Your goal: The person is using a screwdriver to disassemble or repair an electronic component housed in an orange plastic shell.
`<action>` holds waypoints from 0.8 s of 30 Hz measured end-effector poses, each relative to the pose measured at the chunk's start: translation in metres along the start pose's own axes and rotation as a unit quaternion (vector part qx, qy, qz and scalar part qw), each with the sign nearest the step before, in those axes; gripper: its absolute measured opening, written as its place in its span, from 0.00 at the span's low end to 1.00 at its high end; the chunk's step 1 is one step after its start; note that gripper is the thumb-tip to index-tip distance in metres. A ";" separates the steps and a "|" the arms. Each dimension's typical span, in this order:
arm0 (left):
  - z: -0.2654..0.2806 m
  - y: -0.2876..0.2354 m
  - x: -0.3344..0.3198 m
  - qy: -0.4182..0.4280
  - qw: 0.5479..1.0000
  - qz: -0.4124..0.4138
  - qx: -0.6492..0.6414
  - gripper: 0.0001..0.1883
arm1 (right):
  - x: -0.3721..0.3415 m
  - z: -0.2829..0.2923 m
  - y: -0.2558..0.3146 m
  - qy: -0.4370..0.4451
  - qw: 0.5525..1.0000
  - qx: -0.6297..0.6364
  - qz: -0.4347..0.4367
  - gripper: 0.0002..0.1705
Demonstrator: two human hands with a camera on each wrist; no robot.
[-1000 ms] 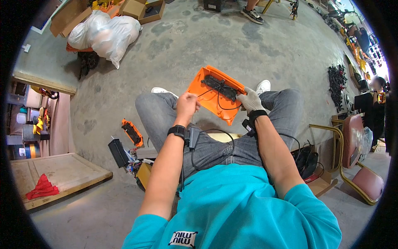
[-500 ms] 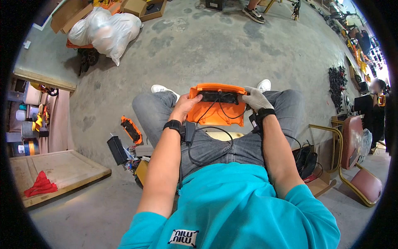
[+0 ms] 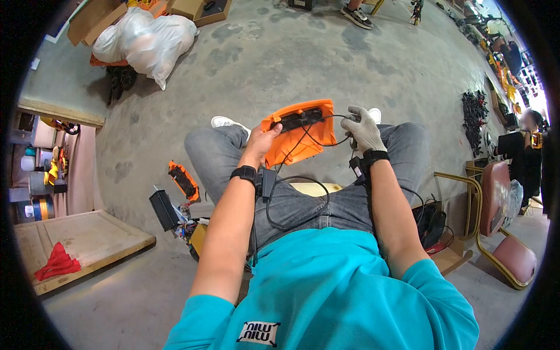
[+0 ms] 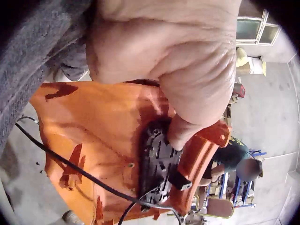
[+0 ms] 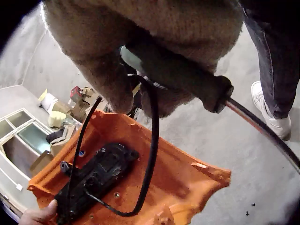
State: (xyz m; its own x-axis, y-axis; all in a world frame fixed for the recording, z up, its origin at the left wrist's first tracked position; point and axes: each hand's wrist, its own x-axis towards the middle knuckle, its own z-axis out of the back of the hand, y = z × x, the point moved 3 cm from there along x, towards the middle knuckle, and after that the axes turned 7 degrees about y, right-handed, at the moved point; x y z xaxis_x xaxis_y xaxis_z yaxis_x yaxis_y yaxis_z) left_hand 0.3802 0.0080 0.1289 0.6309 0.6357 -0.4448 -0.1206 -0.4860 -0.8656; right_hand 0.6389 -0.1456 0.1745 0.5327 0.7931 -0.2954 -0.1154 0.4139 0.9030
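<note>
An orange plastic cover (image 3: 300,149) is held up between the knees. Along its upper inner side sits a black elongated part (image 5: 101,176), with a thin black cable (image 5: 153,140) coming off it. My bare left hand (image 3: 261,144) grips the cover's left edge, its thumb pressed on the end of the black part, as the left wrist view shows. To the right, apart from the cover, my gloved right hand (image 3: 366,131) holds a screwdriver (image 5: 178,75) by its dark handle, the shaft pointing back toward the body. The cable loops up to the same hand's fingertips, which pinch it.
On the floor at left lie a smaller orange and black piece (image 3: 184,182) and a black box (image 3: 163,209). A white bag (image 3: 149,46) stands at back left, a low wooden board (image 3: 99,239) at left, a chair (image 3: 496,198) at right.
The left hand went from the cable to the cover's left edge. The right hand let go of the cover's right side and drew the cable rightward; the cover tilted and shifted a little left.
</note>
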 end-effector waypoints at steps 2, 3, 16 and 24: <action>0.006 0.002 0.005 -0.044 0.998 -0.032 0.008 0.18 | 0.000 0.000 0.000 -0.004 1.000 0.001 0.002 0.35; 0.001 -0.005 -0.001 -0.054 0.995 -0.068 -0.052 0.16 | -0.001 0.000 -0.001 -0.006 1.000 0.002 0.004 0.36; 0.002 -0.006 -0.010 -0.104 0.991 -0.076 0.034 0.14 | 0.004 0.004 0.008 0.042 0.982 0.185 0.003 0.22; 0.000 -0.003 -0.011 -0.087 0.994 -0.059 0.028 0.14 | 0.007 0.004 -0.012 -0.040 0.944 0.315 -0.095 0.23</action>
State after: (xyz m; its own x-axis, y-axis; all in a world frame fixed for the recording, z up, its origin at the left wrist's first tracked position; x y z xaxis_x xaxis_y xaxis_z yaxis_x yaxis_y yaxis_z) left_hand 0.3735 0.0024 0.1364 0.5010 0.7832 -0.3682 -0.0993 -0.3706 -0.9235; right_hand 0.6480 -0.1467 0.1626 0.5573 0.6853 -0.4688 0.4962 0.1777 0.8498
